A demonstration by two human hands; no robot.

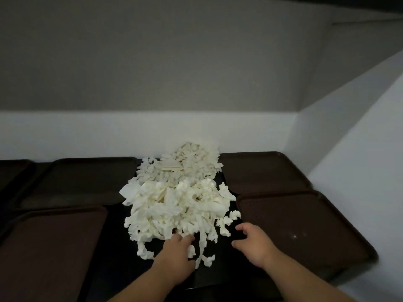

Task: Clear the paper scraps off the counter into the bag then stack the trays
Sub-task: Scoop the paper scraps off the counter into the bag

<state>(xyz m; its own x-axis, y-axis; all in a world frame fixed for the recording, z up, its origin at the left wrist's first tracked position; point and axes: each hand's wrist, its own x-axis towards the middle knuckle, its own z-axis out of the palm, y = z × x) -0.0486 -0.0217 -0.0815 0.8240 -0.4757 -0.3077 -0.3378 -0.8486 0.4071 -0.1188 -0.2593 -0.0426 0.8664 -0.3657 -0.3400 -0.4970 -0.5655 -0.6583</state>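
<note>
Paper scraps (176, 192): big white pile of torn strips & crumpled bits, centre of the dark table (122, 269), running from the back wall (152, 131) toward the near edge. Loose strips trail off the near end.

Left hand (176, 251) lies palm down on that near end. Its fingers stretch fwd onto the strips, touching them, not clenched round any as far as visible. Right hand (255, 243) is just right of the pile's near end, over bare table, fingers loosely curled, grasping nothing. A few stray bits lie just beyond its fingertips.

Brown trays flank the pile, all lying flat & separate: far-left tray (82, 179) & near-left tray (50, 247) on the left, far-right tray (261, 171) & near-right tray (305, 232) on the right. Near-right tray has small pale specks on it. Pile's back right edge reaches up to the far-right tray's corner. Another dark tray shows at the frame's far left, mostly cut off. Light is dim.
</note>
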